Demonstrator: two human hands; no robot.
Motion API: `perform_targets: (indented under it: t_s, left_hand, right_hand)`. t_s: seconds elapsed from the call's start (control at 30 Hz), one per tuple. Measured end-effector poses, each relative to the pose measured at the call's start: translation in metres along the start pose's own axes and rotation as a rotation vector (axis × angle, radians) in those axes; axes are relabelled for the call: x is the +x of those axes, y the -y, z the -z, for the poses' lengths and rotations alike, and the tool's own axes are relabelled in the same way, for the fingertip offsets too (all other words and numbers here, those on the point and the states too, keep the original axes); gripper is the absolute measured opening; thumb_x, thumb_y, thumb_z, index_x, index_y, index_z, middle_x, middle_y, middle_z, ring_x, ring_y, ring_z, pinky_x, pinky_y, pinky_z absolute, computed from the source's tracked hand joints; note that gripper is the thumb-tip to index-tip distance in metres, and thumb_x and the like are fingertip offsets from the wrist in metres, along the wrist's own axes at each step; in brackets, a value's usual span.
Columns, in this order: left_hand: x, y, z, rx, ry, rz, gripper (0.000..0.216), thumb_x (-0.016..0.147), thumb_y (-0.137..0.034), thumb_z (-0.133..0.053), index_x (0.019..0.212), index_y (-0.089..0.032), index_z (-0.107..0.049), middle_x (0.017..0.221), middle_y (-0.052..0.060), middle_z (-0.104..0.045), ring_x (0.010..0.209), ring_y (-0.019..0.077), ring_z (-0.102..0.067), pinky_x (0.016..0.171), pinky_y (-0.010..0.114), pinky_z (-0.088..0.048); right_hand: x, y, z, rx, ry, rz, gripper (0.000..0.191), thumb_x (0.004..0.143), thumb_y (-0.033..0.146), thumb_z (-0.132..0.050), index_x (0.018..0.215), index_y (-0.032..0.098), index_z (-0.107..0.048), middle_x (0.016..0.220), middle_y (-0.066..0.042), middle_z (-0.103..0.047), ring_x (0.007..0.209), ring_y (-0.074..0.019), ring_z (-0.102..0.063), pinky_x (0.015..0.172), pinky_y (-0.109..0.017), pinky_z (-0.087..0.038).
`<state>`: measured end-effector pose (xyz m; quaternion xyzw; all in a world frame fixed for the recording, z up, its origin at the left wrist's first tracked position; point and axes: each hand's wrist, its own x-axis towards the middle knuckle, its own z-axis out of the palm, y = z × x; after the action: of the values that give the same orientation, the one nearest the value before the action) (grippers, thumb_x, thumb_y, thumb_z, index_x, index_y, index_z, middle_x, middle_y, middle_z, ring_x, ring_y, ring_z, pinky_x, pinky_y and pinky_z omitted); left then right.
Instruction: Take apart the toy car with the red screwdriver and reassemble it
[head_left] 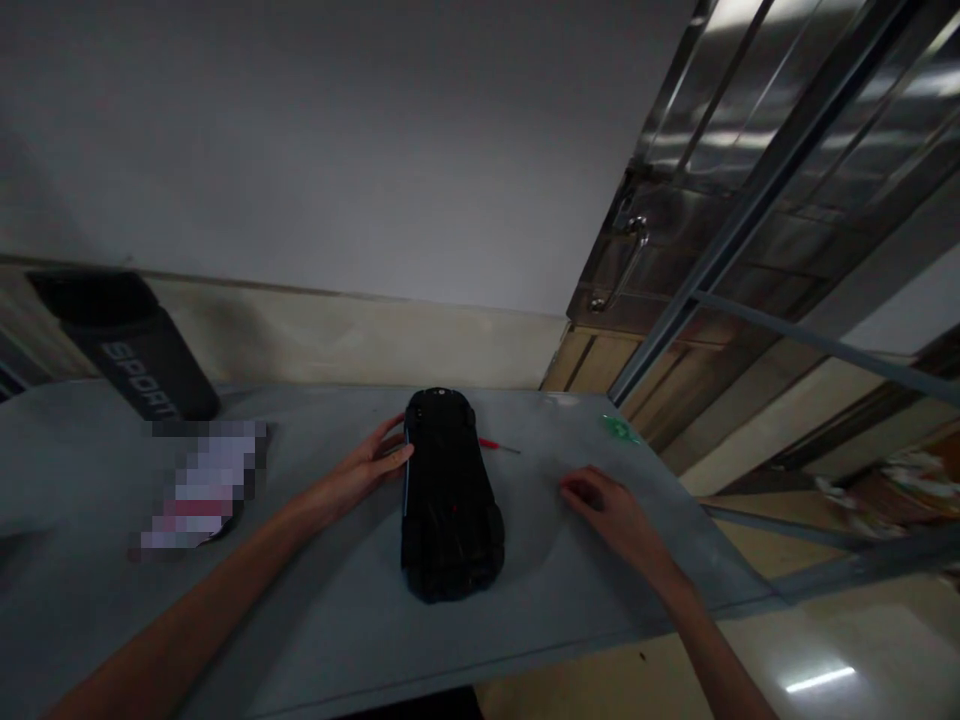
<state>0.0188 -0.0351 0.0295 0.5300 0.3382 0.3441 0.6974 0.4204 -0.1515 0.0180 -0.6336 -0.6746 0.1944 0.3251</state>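
We are touching our left hand [373, 466], fingers loosely open, to the side of the black toy car [450, 500]; our right hand [609, 508] is resting half-curled and empty on the table [337, 610]; the car is lying mid-table, long and dark.

White capital letters reading "SPOR", with the next letter unclear, run down the side of the dark grey cylindrical bottle [139, 345]. It stands well to the left of the left hand [367, 470] and farther back. Nothing else is legible.
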Motion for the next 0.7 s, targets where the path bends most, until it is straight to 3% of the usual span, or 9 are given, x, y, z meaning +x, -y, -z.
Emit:
perform_targets:
  t_s: [0.2,0.53,0.7]
  left_hand:
    - [0.002,0.009,0.007,-0.037,-0.019,-0.018,0.087,0.096,-0.041,-0.081,0.172,-0.034,-0.04,0.171,0.011,-0.058,0.16,0.0363,-0.052,0.127,0.052,-0.043]
    - [0.004,0.012,0.007,-0.104,-0.035,0.003,0.087,0.091,-0.037,-0.087,0.168,-0.036,-0.048,0.166,0.009,-0.064,0.157,0.0338,-0.057,0.125,0.047,-0.045]
    - [0.002,0.007,0.005,-0.14,-0.009,0.019,0.086,0.092,-0.035,-0.086,0.168,-0.036,-0.047,0.168,0.009,-0.062,0.158,0.0344,-0.056,0.128,0.05,-0.043]
  right_hand:
    - [0.008,-0.001,-0.005,-0.104,0.016,0.079,0.023,0.102,0.042,-0.061,0.092,0.028,-0.077,0.096,-0.007,-0.077,0.083,-0.0271,-0.075,0.081,-0.043,-0.061]
    - [0.01,-0.022,-0.023,-0.17,-0.059,0.164,0.022,0.106,0.037,-0.051,0.094,0.029,-0.067,0.099,-0.009,-0.074,0.094,-0.0313,-0.074,0.095,-0.052,-0.061]
    - [0.017,-0.003,-0.034,-0.131,-0.089,0.188,0.024,0.109,0.039,-0.048,0.095,0.028,-0.064,0.098,-0.01,-0.072,0.097,-0.0323,-0.07,0.096,-0.054,-0.057]
